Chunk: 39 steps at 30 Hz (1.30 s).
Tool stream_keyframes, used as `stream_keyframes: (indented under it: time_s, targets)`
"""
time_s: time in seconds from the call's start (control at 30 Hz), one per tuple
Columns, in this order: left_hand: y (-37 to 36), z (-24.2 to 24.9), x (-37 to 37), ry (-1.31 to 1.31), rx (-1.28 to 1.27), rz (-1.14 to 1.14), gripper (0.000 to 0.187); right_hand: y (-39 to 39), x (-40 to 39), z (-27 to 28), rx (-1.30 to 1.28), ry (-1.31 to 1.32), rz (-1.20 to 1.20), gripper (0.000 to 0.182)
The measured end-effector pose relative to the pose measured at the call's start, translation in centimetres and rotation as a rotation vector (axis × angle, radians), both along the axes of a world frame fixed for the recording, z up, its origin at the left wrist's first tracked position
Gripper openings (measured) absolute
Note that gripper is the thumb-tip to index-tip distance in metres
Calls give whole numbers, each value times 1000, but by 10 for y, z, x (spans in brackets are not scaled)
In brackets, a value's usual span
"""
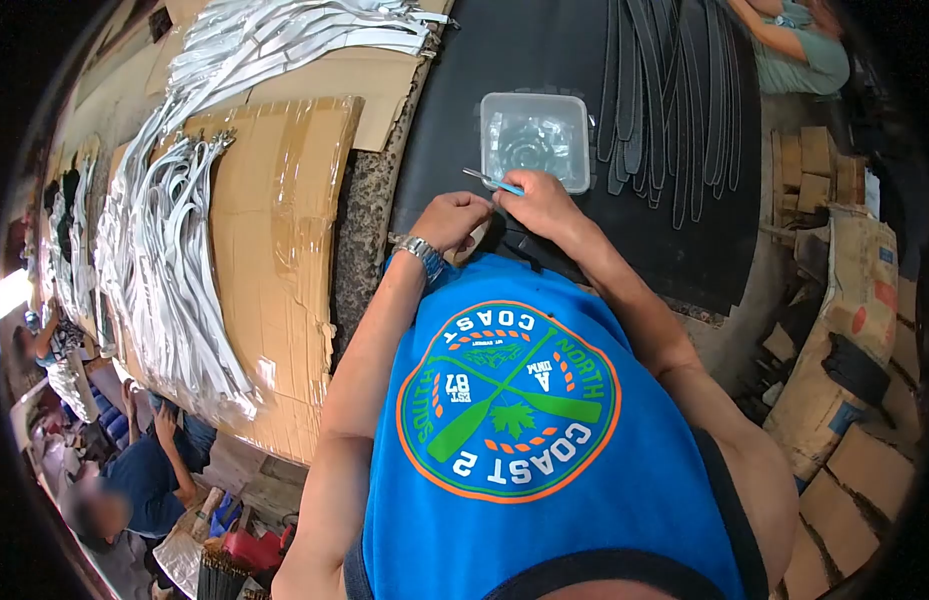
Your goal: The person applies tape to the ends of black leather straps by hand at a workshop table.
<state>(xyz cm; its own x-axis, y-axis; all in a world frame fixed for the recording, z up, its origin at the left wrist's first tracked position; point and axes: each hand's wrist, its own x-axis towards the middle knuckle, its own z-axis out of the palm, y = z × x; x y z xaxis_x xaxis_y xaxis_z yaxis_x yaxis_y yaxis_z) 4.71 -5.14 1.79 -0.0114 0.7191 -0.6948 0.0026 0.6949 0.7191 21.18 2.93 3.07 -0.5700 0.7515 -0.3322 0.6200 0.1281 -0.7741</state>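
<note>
Pinching a slim blue-handled tool [506, 186], the right hand [540, 205] holds it near the clear plastic tub [534, 97], above the black bench [434, 130]. Probably light and stiff, it suits a handle grip. The left hand's [449, 222] fingers curl; whether they pinch anything, I cannot tell.

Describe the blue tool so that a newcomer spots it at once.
On the black table, find the square, clear tub. At its near edge is the wearer's right hand, and the tool sticks out from its fingers toward the left. Its slim, light blue handle and greyish tip set it apart from the colourless tub and the dark straps to the right.
</note>
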Motion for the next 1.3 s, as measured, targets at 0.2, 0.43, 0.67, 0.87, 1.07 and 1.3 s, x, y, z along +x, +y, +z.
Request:
stream_keyframes:
  time_s: [0.2, 0.43, 0.67, 0.87, 1.07, 1.3]
  targets:
    - [9, -17, -5, -91, 79, 140, 15, 10, -10, 0, 141, -126, 15, 29]
    - [16, -17, -2, -20, -47, 192, 13, 31, -4, 0, 253, -170, -38, 31]
    - [16, -16, -1, -46, -66, 198, 13, 34, 1, 7, 226, -181, -33, 32]
    - [19, -19, -3, -104, -80, 181, 11, 27, -14, 10, 227, -195, 33, 35]
    - [20, -29, -5, -149, -106, 189, 12, 26, -20, -6, 325, -305, 137, 45]
    - [19, -20, -3, -153, -96, 161, 13, 10, 3, 21, 263, -90, -61, 40]
